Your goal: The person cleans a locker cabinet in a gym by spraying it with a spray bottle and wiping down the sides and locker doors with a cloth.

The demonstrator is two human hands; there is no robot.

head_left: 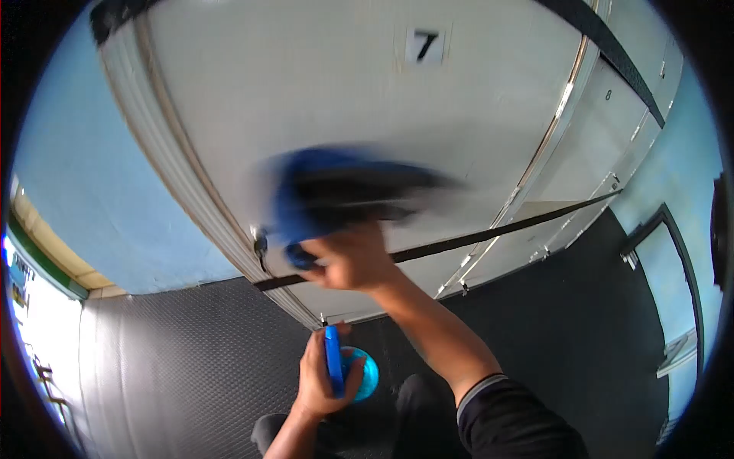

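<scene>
A blue and dark cloth (329, 187), smeared by motion, is held in my right hand (352, 256) in front of the pale door panel marked 7 (367, 84). Lower down, my left hand (329, 375) is wrapped round a bottle with a blue top (334, 359) and turquoise contents (368, 375). The bottle is upright above the dark floor, close to the bottom edge of the door. A metal lock or handle (261, 246) sits at the door's left edge, just left of the cloth.
A black strip (451, 243) crosses the lower doors. To the right is a door marked 8 (596, 115). Blue walls (99, 153) flank the doors, and a dark-framed panel (669, 283) stands at the right. Textured dark floor (206, 359) lies below.
</scene>
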